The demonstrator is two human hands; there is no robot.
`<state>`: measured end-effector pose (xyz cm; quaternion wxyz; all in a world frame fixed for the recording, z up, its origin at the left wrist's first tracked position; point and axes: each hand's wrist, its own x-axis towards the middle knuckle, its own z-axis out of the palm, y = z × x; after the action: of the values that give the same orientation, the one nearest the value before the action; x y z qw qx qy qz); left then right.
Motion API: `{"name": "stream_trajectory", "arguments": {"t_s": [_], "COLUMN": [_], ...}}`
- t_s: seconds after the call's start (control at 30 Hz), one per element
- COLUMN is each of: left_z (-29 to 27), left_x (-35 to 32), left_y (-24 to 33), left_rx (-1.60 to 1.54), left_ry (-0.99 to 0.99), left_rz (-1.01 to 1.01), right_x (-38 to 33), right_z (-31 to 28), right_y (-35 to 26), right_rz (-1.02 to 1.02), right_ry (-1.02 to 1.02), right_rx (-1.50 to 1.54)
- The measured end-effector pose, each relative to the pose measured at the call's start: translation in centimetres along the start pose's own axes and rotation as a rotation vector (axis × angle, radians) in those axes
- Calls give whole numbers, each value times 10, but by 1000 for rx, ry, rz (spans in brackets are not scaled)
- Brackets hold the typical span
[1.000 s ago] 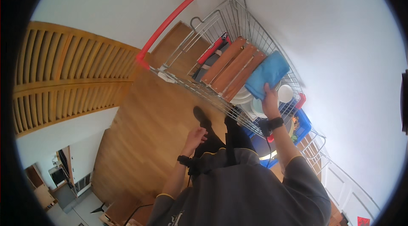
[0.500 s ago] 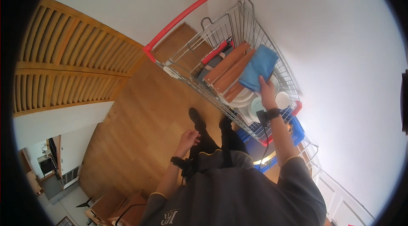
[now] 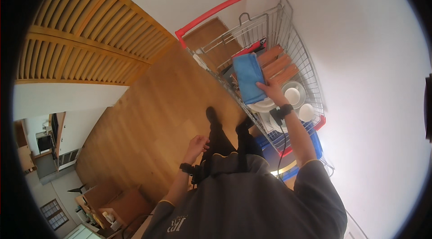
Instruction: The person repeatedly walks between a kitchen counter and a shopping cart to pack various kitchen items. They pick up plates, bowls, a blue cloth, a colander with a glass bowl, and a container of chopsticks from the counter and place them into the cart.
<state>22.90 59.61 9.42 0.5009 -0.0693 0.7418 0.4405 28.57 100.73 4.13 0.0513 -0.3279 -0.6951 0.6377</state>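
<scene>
Over a wire shopping cart with a red handle, the right hand grips a folded blue cloth above white bowls; the left hand hangs loosely curled, empty.

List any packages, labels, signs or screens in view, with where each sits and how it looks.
Logo print: on the back of the person's grey shirt, lower edge of view; small and pale.
No packages, signs or screens can be made out in the shopping cart or around the right hand holding the blue cloth.
</scene>
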Motion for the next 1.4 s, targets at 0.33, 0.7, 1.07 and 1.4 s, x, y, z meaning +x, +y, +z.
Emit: {"name": "stream_trajectory", "arguments": {"t_s": [0.33, 0.7, 1.07, 1.4], "left_z": [-25, -92, -249, -312], "left_x": [5, 67, 86, 68], "left_y": [-3, -26, -156, -205], "left_rx": [-33, 77, 616, -22], "left_ry": [25, 69, 213, 721], "left_rz": [4, 109, -180, 69], "right_x": [11, -42, -76, 18], "right_z": [-14, 9, 146, 456], "right_y": [-9, -37, -109, -233], "right_rz": [-51, -300, -303, -725], "right_ry": [101, 497, 315, -407], "right_rx": [-573, -490, -461, -631]}}
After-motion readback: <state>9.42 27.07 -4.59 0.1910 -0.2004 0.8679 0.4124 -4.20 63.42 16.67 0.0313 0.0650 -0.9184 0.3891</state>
